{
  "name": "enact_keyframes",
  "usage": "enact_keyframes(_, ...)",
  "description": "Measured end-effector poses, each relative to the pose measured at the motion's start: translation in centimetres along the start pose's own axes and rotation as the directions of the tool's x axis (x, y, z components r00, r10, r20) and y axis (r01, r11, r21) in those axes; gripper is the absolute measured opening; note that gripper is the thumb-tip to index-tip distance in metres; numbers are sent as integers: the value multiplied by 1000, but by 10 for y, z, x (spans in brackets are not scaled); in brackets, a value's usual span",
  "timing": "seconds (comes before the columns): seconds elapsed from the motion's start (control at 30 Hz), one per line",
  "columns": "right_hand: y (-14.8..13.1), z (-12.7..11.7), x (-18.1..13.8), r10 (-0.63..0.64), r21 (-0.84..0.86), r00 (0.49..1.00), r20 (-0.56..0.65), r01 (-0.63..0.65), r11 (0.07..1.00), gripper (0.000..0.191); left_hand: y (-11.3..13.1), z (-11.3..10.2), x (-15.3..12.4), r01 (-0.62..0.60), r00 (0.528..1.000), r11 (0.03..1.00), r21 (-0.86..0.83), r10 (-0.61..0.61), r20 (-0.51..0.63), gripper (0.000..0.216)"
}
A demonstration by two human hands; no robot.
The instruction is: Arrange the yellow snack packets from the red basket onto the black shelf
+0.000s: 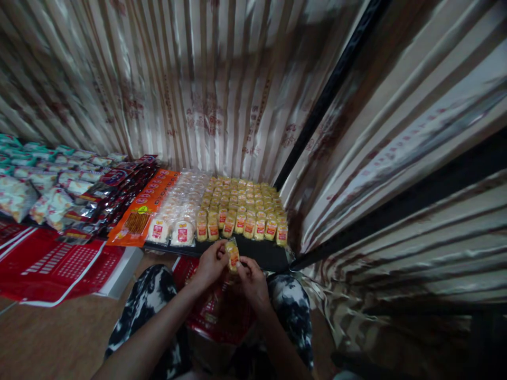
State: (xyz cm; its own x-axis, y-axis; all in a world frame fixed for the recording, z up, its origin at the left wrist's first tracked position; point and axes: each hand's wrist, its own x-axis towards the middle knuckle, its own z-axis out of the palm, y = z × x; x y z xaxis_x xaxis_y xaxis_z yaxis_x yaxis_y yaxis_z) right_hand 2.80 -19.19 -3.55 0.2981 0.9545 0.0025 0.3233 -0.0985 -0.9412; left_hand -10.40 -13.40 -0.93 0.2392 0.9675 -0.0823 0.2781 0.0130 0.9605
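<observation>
Between my two hands is a small yellow snack packet (pixel 232 254) with a red label and a clear wrapper. My left hand (pixel 211 264) pinches its upper left side, while my right hand (pixel 253 282) grips the lower right edge. Just beyond the hands, rows of matching yellow snack packets (pixel 249 227) stand close together on a black shelf (pixel 266 254). Below my forearms, between my knees, lies a red plastic bag (pixel 222 322); its contents are hard to make out.
Left of the yellow rows are white snack packets (pixel 182 232), an orange bag (pixel 138 214), dark red packets (pixel 114 190) and pale bags (pixel 51 206). Red printed sheeting (pixel 59 269) hangs at the shelf front. A shiny printed curtain (pixel 222 95) and black poles (pixel 332 95) enclose the spot.
</observation>
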Motion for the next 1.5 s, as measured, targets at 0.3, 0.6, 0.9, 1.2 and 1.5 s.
enact_keyframes(0.3,1,-3,49,-50,-195,989,-141,21,981,39,13,31,45,-192,977,922,336,213,-26,44)
enact_keyframes(0.6,14,9,68,-100,-248,974,-203,48,968,27,-4,38,52,-226,963,915,335,261,-63,43)
enact_keyframes(0.9,16,16,72,-186,-434,951,-248,63,899,29,-14,37,44,-290,934,811,508,356,-35,39)
enact_keyframes(1.2,19,22,74,-204,-557,939,-276,17,830,31,-14,29,44,-223,938,560,798,345,20,38)
enact_keyframes(1.5,19,23,75,-221,-591,932,-287,9,807,31,-12,25,52,-234,958,432,871,255,132,48)
